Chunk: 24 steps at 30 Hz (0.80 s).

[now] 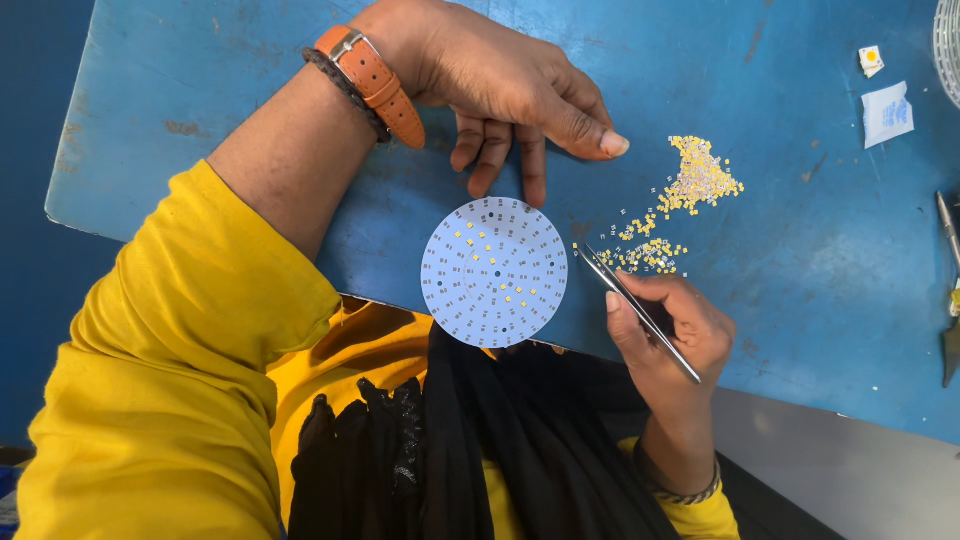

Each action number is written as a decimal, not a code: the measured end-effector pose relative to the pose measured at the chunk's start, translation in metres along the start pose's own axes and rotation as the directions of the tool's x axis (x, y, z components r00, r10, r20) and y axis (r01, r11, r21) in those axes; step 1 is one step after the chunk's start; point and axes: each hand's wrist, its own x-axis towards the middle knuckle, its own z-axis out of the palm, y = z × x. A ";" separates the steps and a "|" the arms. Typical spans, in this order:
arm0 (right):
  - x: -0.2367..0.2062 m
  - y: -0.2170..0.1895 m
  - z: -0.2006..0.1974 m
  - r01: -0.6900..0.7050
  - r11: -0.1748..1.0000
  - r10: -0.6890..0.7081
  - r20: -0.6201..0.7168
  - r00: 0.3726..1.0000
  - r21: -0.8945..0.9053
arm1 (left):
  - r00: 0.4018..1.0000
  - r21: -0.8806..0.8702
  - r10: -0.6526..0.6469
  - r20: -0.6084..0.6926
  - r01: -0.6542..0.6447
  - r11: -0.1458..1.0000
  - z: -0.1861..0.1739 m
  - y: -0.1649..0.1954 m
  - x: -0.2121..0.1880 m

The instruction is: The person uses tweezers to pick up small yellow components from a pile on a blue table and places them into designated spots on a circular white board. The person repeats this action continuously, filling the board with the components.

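A round white circuit disc lies at the near edge of the blue table, with small yellow chips set near its middle. My left hand rests just beyond the disc, fingertips touching its far rim, and holds nothing. A brown strap and a braided band circle that wrist. My right hand grips thin metal tweezers, whose tips point up-left toward a scatter of tiny yellow chips right of the disc.
A small white packet and a little white square with a yellow dot lie at the far right. A metal tool lies at the right edge. A yellow sleeve and black cloth fill the near side.
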 end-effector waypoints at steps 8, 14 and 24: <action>-0.002 0.002 0.002 0.019 1.000 -0.019 0.009 1.000 -0.014 | 0.999 0.025 -0.016 -0.033 0.017 1.000 0.001 0.000 0.000; -0.004 0.001 0.006 0.013 1.000 -0.014 -0.008 1.000 -0.012 | 0.997 -0.055 0.027 0.067 -0.023 0.998 -0.002 -0.001 0.001; 0.013 -0.047 0.052 0.285 0.959 -0.278 0.180 0.944 -0.013 | 0.996 -0.007 0.074 0.044 -0.073 0.997 -0.003 -0.003 -0.001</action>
